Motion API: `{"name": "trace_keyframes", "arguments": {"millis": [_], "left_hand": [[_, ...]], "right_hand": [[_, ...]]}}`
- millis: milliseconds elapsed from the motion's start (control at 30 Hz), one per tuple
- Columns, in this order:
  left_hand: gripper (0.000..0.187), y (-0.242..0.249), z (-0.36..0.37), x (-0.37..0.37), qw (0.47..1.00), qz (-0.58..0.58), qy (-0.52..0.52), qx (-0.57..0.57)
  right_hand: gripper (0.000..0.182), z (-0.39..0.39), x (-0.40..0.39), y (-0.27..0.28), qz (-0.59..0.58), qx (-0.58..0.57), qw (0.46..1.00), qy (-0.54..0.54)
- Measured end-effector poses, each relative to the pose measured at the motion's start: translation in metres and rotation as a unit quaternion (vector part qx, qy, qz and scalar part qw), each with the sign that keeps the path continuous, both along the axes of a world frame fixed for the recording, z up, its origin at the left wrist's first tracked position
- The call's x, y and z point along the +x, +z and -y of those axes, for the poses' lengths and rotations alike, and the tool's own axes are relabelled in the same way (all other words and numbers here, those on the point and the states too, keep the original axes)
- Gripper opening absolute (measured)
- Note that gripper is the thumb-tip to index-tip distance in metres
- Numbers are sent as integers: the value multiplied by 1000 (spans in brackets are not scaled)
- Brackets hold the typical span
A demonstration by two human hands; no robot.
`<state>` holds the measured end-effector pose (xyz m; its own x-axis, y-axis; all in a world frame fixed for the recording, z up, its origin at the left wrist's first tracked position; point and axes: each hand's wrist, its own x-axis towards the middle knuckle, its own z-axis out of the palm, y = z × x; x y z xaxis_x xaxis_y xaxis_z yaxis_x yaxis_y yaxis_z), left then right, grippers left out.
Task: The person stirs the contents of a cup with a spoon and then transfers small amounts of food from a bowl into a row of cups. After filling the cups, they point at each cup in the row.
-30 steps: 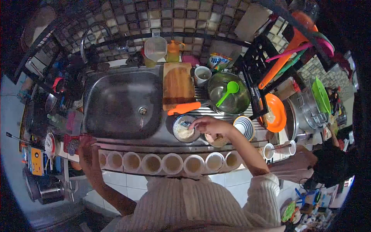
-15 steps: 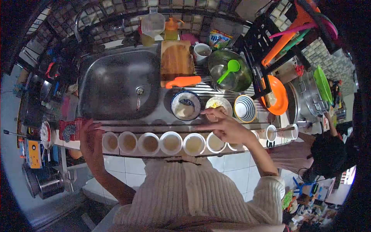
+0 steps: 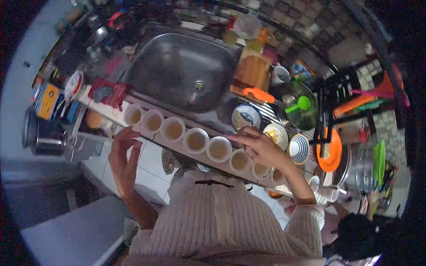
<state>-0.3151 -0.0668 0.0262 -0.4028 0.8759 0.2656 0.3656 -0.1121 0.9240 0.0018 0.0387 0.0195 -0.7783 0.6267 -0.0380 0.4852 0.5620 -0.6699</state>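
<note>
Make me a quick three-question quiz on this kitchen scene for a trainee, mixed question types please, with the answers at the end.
1. Multiple choice: what colour is the spoon in the pot?
A) Red
B) Green
C) Blue

2. True or false: the cups are all stacked in one pile.

3. Short answer: which hand is nearer the striped bowl?

Key
1. B, green.
2. False; most stand side by side in a row.
3. The right hand.

- White cups (image 3: 195, 140): upright, holding brownish contents; single row, far left to near right.
- Blue-and-white bowl (image 3: 246, 118): upright, pale contents inside; beyond the row.
</note>
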Motion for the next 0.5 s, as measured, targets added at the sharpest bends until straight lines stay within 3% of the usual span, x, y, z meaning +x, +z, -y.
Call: {"name": "trace_keyframes", "arguments": {"millis": [100,200,233,400,500], "left_hand": [[31,-8,35,5,991,52,63,-110],[32,-37,64,7,985,95,57,-132],[32,-41,71,10,984,97,68,-130],[41,-37,91,40,952,-7,8,-305],[47,-48,96,51,953,1,11,-304]], "right_hand": [[64,-15,-11,-8,7,24,998,53],[62,-25,-21,-3,53,11,994,90],[62,-29,-21,-10,29,56,992,111],[59,-35,-21,-19,112,120,977,135],[58,-39,-19,-28,97,165,969,154]]}}
